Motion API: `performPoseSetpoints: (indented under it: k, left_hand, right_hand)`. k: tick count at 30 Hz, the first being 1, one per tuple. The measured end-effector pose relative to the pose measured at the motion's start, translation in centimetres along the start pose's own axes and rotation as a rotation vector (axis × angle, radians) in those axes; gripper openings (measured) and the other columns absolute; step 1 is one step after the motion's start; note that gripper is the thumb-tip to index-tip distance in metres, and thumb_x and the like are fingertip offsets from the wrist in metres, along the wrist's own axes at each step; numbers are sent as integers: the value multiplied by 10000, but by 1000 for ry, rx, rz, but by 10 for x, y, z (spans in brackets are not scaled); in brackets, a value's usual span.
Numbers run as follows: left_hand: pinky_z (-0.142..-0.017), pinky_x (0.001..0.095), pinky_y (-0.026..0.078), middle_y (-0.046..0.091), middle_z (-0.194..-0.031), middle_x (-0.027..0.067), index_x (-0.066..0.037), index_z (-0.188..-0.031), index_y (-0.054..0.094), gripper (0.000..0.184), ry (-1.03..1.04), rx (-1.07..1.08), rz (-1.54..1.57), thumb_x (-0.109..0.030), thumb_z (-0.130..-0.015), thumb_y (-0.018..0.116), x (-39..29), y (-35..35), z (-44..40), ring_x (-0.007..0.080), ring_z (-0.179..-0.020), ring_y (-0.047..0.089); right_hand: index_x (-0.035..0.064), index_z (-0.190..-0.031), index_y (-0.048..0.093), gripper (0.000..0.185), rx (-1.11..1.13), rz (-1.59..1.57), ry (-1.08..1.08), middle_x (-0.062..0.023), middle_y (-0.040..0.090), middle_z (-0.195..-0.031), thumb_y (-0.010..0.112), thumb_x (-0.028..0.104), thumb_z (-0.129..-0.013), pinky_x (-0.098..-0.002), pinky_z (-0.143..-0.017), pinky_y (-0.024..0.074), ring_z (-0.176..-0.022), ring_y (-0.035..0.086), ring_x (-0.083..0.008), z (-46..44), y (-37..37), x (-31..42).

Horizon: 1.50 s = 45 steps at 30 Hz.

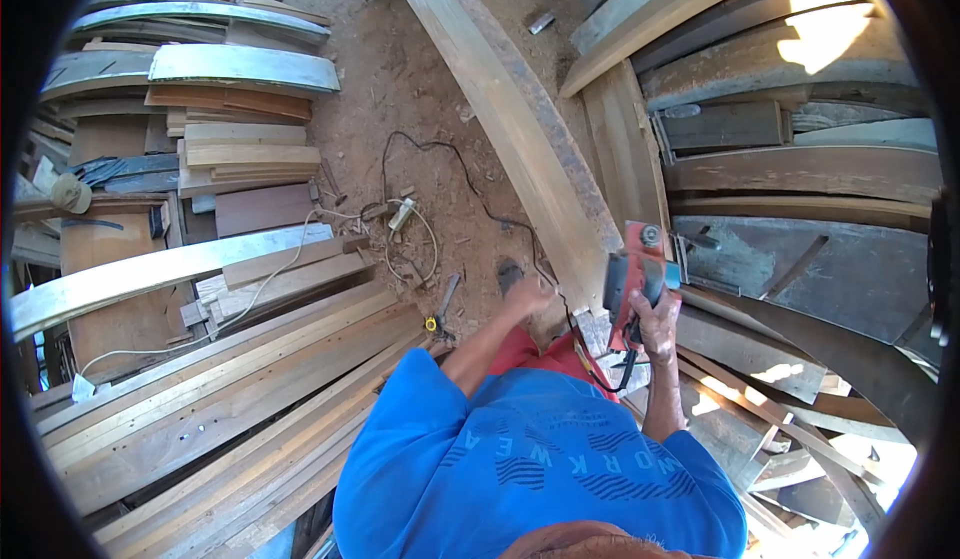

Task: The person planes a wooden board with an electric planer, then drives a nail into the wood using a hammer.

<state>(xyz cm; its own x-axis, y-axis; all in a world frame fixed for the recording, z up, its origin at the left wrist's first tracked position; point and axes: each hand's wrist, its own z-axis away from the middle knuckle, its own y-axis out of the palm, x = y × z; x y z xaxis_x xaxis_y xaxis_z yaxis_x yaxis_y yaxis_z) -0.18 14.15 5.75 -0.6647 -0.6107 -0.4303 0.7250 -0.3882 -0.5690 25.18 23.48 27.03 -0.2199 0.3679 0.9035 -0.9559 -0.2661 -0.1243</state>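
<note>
My right hand (655, 324) is wrapped round the handle of a red and black power tool (637, 279), held at the near end of a long wooden plank (530, 144). The tool's black cord (465, 171) runs past the plank's left edge and across the ground. Left of the plank's near end is my left hand (535, 297), closed close to the cord; whether it grips the cord is too small to tell.
Stacked boards (245, 154) line the left side, and more planks (800, 174) lean on the right. A white power strip (402, 214) lies on the dirt floor, with a hammer (449, 294) and a yellow tape measure (431, 324) nearer me.
</note>
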Motion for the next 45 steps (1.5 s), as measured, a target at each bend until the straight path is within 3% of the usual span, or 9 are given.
performPoseSetpoints:
  k: [6, 10, 14, 16, 22, 28, 34, 41, 45]
  left_hand:
    - [-850, 459, 566, 709, -960, 172, -39, -1158, 668, 383, 951, 143, 211, -5, -779, 632, -16, 76, 75, 382, -932, 689]
    - [-890, 507, 535, 704, -1061, 154, -90, -1174, 687, 409, 955, 212, 42, -113, -768, 648, 9, 103, 62, 349, -1007, 675]
    - [-960, 522, 499, 642, -1217, 174, -179, -1173, 691, 401, 595, 355, -113, -243, -777, 686, 34, 40, 22, 392, -1154, 606]
    - [-866, 527, 505, 677, -996, 121, -130, -991, 677, 293, 491, -138, 68, -373, -838, 736, 66, 27, 14, 344, -1018, 653]
    - [-992, 508, 462, 612, -1203, 203, -11, -1233, 562, 646, -381, -511, 531, -578, -943, 674, 73, -34, -94, 358, -1126, 599]
    - [-1159, 520, 329, 455, -1470, 363, 122, -1439, 394, 699, -27, -418, 1177, -483, -1094, 447, -14, -105, -169, 403, -1423, 437]
    - [-1119, 516, 409, 498, -1414, 370, 84, -1528, 323, 730, 113, -794, 782, -506, -1103, 379, -50, -124, -168, 516, -1312, 511]
    - [-1036, 533, 490, 525, -1405, 357, 69, -1512, 370, 750, -5, -703, 757, -539, -1077, 427, -45, -111, -173, 522, -1253, 565]
    - [-1003, 537, 509, 546, -1381, 351, 60, -1504, 382, 744, -11, -698, 753, -536, -1065, 452, -44, -104, -176, 516, -1209, 597]
  right_hand:
    - [56, -991, 567, 410, 232, 21, 52, 8, 558, -687, 548, 457, -1073, -277, -429, 443, -520, 549, -88, -48, 66, 1]
    - [35, -1047, 587, 393, 394, -44, 63, 6, 574, -702, 573, 428, -1068, -283, -475, 478, -555, 558, -89, -94, 123, -5]
    - [43, -986, 592, 398, 405, 91, -37, 7, 585, -730, 549, 429, -1071, -279, -509, 479, -580, 563, -89, -143, 179, 3]
    - [24, -992, 594, 412, 389, 127, -54, -8, 590, -718, 555, 428, -1064, -295, -521, 488, -585, 573, -103, -171, 205, 12]
    - [-9, -979, 634, 473, 361, 283, -125, -61, 616, -671, 550, 453, -1040, -365, -551, 509, -579, 614, -168, -292, 289, 71]
    - [23, -761, 622, 468, 319, 283, -245, -19, 581, -595, 586, 397, -1040, -315, -465, 459, -501, 578, -116, -410, 376, 135]
    - [29, -747, 656, 589, 354, 423, -348, -61, 653, -622, 540, 545, -1008, -364, -556, 499, -563, 633, -171, -504, 443, 209]
    - [110, -975, 640, 333, 580, 23, -199, 35, 595, -795, 590, 428, -1062, -250, -524, 466, -596, 555, -71, -613, 490, 226]
    - [72, -791, 630, 474, 499, 84, -205, -11, 582, -615, 623, 489, -1016, -312, -502, 445, -537, 566, -119, -561, 441, 199]
